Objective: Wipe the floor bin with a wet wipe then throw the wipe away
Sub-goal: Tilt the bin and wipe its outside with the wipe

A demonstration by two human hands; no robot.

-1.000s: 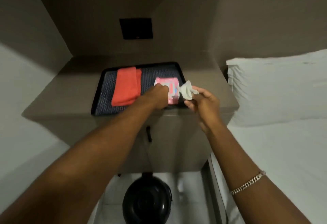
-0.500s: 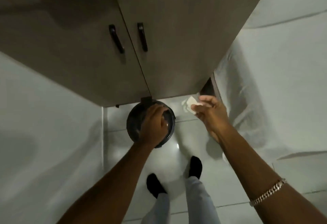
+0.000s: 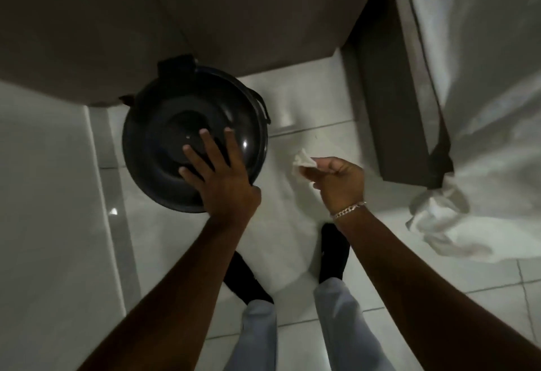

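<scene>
Steadying the round black plastic floor bin (image 3: 164, 148) looked like the job of the left hand (image 3: 221, 174), which lay flat on the near side of its domed lid, fingers (image 3: 209, 143) spread wide and gripping nothing. To wipe well, that hand would probably need to keep the light bin from sliding on the pale tiled floor (image 3: 292, 224) while the cloth swept the lid from centre to rim, then the sides. Just right of it, apart from the bin, the right hand (image 3: 339, 178) was nearly closed, pinching a small crumpled white wet wipe (image 3: 303, 162) between thumb and fingertips, the wipe poking out toward the bin and not yet touching it.
</scene>
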